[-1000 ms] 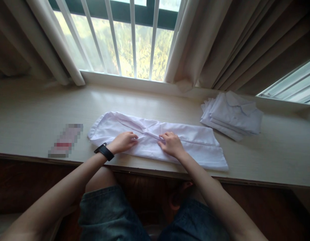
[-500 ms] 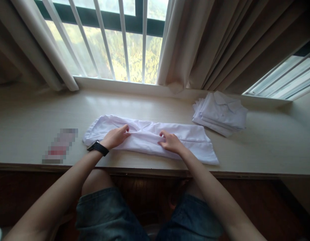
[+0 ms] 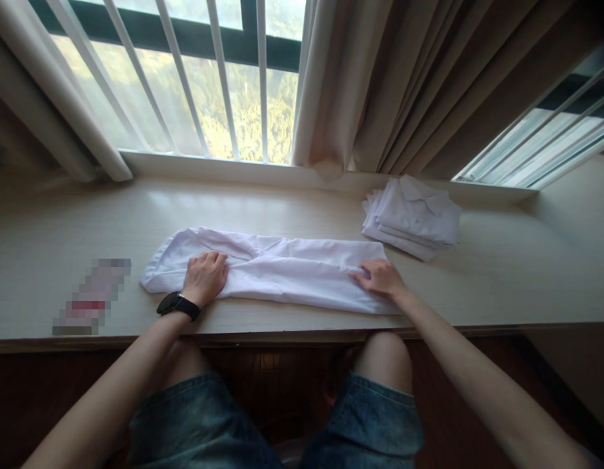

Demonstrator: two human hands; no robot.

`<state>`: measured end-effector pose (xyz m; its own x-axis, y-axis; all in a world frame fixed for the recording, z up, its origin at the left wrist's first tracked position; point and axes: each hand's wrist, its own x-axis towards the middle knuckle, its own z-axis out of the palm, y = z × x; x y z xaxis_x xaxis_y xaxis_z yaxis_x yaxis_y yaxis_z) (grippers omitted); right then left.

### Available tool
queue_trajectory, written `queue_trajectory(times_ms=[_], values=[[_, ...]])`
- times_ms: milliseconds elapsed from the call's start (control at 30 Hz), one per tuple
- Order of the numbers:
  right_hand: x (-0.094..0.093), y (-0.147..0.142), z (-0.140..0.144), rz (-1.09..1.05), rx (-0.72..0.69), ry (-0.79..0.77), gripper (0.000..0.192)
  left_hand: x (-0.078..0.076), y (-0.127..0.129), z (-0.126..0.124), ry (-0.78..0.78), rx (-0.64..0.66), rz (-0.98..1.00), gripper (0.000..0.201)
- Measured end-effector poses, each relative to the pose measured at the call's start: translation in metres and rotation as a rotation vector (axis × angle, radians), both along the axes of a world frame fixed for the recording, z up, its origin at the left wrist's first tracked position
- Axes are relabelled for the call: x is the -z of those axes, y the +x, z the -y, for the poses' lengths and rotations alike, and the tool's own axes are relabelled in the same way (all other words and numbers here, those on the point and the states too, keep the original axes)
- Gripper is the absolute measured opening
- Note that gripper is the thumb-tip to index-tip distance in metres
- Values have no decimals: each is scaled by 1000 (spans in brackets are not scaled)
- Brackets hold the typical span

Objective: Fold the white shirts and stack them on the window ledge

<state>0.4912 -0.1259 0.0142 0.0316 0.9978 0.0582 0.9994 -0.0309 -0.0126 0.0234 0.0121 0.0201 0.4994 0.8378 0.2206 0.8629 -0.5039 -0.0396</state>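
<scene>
A white shirt (image 3: 282, 270) lies folded into a long narrow strip across the pale wooden window ledge (image 3: 517, 280). My left hand (image 3: 204, 277), with a black watch on its wrist, rests flat on the strip near its left end. My right hand (image 3: 380, 279) presses down on the strip's right end, fingers curled at the cloth's edge. Neither hand lifts the cloth.
A stack of folded white shirts (image 3: 412, 216) sits at the back right of the ledge. A blurred flat object (image 3: 90, 305) lies at the front left. Beige curtains (image 3: 404, 85) and a barred window (image 3: 219, 85) stand behind. My knees in denim shorts are below the ledge.
Both hands slid apart from the shirt's middle: the left went toward the left end, the right toward the right end. The strip lies flatter and the view has shifted a little.
</scene>
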Motion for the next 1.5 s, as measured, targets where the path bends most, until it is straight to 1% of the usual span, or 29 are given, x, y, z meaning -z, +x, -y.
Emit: queue_trajectory(times_ms=[67, 133, 200, 267, 333, 400, 433, 467, 533, 600, 667, 767, 867, 933, 1000, 1067, 1133, 1200, 1267, 1333, 1400, 1500], values=[[-2, 23, 9, 7, 68, -12, 40, -4, 20, 5, 14, 106, 59, 44], [-1, 38, 13, -10, 141, 24, 34, -6, 47, 10, 3, 211, 109, 51], [4, 45, 14, -39, 225, 115, 30, -3, 71, 14, -28, 244, 134, 50], [12, 46, 12, -79, 351, 230, 30, 4, 88, 15, -81, 226, 134, 50], [19, 46, 6, -138, 528, 300, 40, 14, 95, 14, -124, 201, 125, 50], [24, 48, -3, -236, 696, 299, 52, 23, 94, 12, -134, 195, 127, 51], [24, 51, -8, -300, 751, 276, 52, 25, 93, 12, -129, 198, 131, 51], [25, 54, -13, -366, 782, 251, 48, 27, 91, 11, -124, 201, 135, 51], [25, 61, -20, -472, 788, 252, 36, 27, 90, 10, -116, 199, 140, 51], [27, 66, -21, -501, 782, 337, 28, 25, 91, 11, -107, 168, 151, 51], [31, 68, -19, -498, 807, 408, 24, 24, 92, 12, -90, 104, 169, 52], [36, 69, -19, -514, 883, 382, 23, 26, 94, 12, -75, 27, 190, 53], [35, 70, -31, -508, 929, 347, 34, 28, 93, 10, -88, 36, 186, 52], [31, 71, -40, -472, 899, 276, 39, 29, 91, 7, -96, 54, 183, 52], [29, 70, -44, -419, 854, 220, 33, 30, 89, 6, -98, 69, 182, 51], [30, 69, -43, -378, 850, 240, 27, 31, 88, 9, -99, 84, 180, 51], [33, 68, -37, -351, 876, 286, 27, 31, 87, 16, -101, 98, 175, 51], [37, 68, -30, -320, 879, 276, 29, 30, 88, 25, -97, 100, 170, 51], [40, 71, -25, -280, 850, 215, 29, 27, 89, 33, -83, 62, 163, 51], [43, 73, -22, -237, 822, 173, 30, 24, 88, 33, -75, -8, 150, 53], [47, 73, -18, -188, 805, 195, 31, 21, 82, 24, -80, -79, 134, 57], [51, 70, -13, -136, 786, 271, 31, 22, 59, -1, -124, -196, 136, 62]])
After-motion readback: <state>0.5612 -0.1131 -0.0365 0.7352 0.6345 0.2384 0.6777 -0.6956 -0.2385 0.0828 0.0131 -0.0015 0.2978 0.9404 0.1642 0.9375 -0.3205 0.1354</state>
